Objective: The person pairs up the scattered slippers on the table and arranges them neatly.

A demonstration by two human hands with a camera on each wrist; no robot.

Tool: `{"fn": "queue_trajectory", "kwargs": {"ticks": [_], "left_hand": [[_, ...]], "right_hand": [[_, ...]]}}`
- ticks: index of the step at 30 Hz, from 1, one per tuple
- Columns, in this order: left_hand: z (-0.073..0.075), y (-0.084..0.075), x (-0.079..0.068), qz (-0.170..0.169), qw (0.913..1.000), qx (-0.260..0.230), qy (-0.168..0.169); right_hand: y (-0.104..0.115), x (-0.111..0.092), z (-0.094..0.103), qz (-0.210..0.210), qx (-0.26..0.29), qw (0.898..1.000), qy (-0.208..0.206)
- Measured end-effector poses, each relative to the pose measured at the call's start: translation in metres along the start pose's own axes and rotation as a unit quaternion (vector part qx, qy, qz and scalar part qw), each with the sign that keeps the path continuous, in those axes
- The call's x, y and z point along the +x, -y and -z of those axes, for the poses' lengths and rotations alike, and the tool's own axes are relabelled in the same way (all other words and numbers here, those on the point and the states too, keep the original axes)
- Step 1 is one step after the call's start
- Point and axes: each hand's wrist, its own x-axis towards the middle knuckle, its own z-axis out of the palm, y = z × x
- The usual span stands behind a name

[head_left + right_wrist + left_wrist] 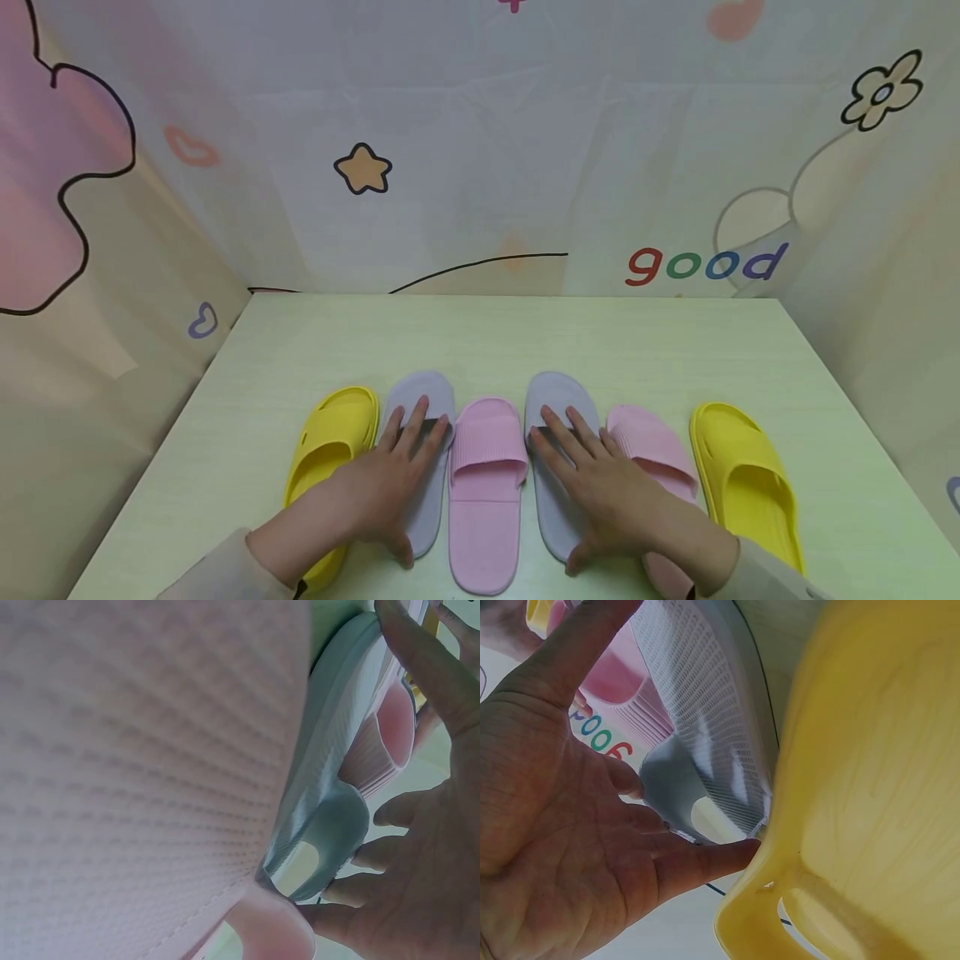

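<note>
Six slippers lie in a row, toes pointing away. My left hand (378, 492) spreads over a lavender-grey slipper (432, 508), its fingers reaching across the dark-edged strap. A matching grey slipper (551, 508) lies under my right hand (611, 496), whose fingers are spread too. Between the two grey ones sits a pink slipper (484, 542). In the left wrist view, the left palm (577, 802) shows beside the grey slipper (697, 682), and a yellow slipper (870, 750) is close. The right wrist view shows the right palm (427, 855) and grey slipper (330, 727).
Outside the left hand lies a yellow slipper (322, 433). Right of the right hand are the second pink slipper (652, 433), partly behind the forearm, and another yellow slipper (742, 458). They lie on a pale table (495, 333), backed by a printed cloth (480, 167).
</note>
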Motion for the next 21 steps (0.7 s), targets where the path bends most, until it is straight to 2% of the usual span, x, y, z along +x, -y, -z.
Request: {"fn": "queue_trajectory", "kwargs": {"ticks": [21], "left_hand": [[0.010, 0.002, 0.015, 0.014, 0.9997, 0.002, 0.019]], "right_hand": [[-0.007, 0.010, 0.003, -0.002, -0.002, 1.000, 0.010]]}}
